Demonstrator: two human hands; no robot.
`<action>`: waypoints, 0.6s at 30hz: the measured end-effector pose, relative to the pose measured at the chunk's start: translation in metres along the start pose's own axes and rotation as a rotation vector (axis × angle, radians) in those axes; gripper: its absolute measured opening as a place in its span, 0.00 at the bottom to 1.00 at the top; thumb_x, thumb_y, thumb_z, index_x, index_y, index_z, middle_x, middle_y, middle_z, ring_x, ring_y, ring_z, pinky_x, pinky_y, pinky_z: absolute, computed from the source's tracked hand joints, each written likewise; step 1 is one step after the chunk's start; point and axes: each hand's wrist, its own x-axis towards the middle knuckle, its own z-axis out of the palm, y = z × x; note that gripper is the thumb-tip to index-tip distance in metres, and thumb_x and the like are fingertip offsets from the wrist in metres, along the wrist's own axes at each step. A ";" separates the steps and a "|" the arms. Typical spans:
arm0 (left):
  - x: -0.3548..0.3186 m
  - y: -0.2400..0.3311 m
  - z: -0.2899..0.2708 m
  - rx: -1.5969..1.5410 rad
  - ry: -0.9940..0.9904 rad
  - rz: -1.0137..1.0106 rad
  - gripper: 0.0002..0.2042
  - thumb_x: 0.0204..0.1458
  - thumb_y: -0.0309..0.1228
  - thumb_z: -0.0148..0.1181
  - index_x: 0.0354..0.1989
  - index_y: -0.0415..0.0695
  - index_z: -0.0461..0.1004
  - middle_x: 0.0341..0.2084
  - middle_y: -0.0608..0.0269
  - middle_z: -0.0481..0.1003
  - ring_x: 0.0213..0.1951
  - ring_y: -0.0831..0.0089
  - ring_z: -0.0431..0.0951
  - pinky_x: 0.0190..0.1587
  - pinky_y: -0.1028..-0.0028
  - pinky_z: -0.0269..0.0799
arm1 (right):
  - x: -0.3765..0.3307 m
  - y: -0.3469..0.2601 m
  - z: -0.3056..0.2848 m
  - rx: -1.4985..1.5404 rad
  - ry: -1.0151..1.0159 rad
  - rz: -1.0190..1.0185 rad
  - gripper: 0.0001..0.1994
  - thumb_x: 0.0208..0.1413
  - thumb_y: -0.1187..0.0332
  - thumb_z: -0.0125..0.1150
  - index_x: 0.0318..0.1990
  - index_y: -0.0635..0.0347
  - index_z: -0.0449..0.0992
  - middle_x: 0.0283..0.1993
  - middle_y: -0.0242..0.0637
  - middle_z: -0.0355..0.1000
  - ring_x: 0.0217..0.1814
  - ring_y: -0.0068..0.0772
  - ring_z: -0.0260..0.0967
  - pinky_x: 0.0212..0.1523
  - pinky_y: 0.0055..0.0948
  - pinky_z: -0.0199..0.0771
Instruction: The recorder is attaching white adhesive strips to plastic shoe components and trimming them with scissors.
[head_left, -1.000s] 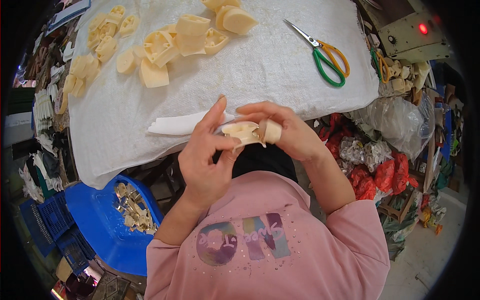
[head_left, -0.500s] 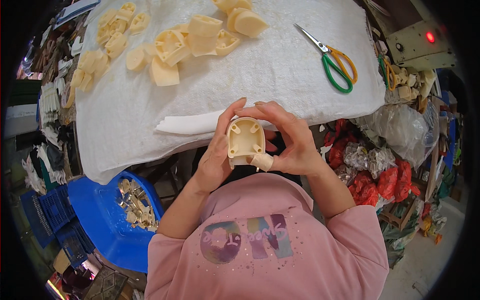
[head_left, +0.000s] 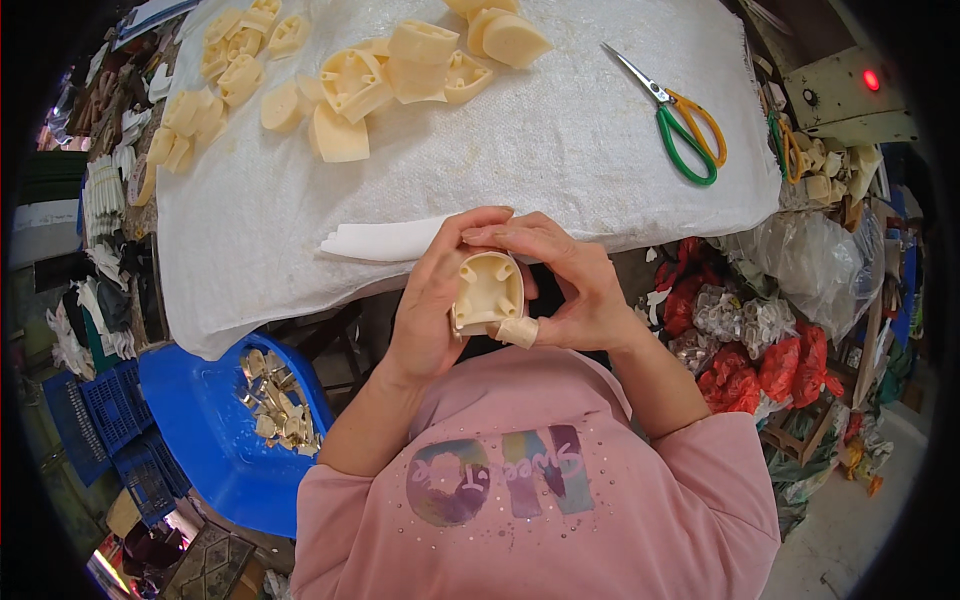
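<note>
Between my two hands, in front of my chest, is a hollow cream plastic part (head_left: 487, 287), rounded at its far end. Its open side faces up and shows several small posts inside. My left hand (head_left: 432, 295) wraps round its left side. My right hand (head_left: 577, 285) curls round the right side, and the fingertips of both hands meet at the far end. A beige wrap (head_left: 517, 331) covers the right thumb, which presses the part's near edge. Just beyond my hands a white glove-like piece (head_left: 385, 239) lies at the table's near edge.
On the white-covered table (head_left: 520, 150) lie several similar cream parts (head_left: 350, 85) and scissors (head_left: 668, 105) with green and yellow handles. A blue tub (head_left: 215, 440) with shiny metallic pieces stands at left below the table. Red plastic bags (head_left: 775, 365) and clear plastic are heaped at right.
The cream part has tilted slightly in my hands. My fingers have closed further over its far end, and the fingertips now meet. The whole view has shifted slightly.
</note>
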 end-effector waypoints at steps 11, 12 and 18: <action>-0.002 -0.008 0.002 0.190 0.021 0.113 0.33 0.56 0.54 0.45 0.62 0.44 0.49 0.34 0.52 0.69 0.34 0.69 0.73 0.29 0.73 0.73 | -0.002 0.004 0.001 0.029 -0.058 0.012 0.33 0.36 0.67 0.73 0.55 0.54 0.68 0.51 0.35 0.70 0.50 0.34 0.64 0.51 0.32 0.66; -0.002 -0.007 0.004 0.192 0.018 0.110 0.33 0.56 0.54 0.45 0.62 0.44 0.49 0.34 0.52 0.69 0.34 0.69 0.73 0.29 0.73 0.73 | -0.003 0.004 0.005 0.111 -0.024 0.053 0.29 0.42 0.65 0.70 0.55 0.56 0.68 0.51 0.36 0.68 0.51 0.33 0.63 0.53 0.34 0.64; -0.001 -0.009 -0.002 0.117 -0.068 0.091 0.43 0.51 0.69 0.31 0.63 0.43 0.47 0.36 0.52 0.70 0.35 0.70 0.73 0.28 0.76 0.72 | 0.012 0.002 0.005 0.692 0.045 0.375 0.29 0.57 0.42 0.47 0.46 0.65 0.73 0.44 0.37 0.68 0.44 0.25 0.66 0.41 0.24 0.68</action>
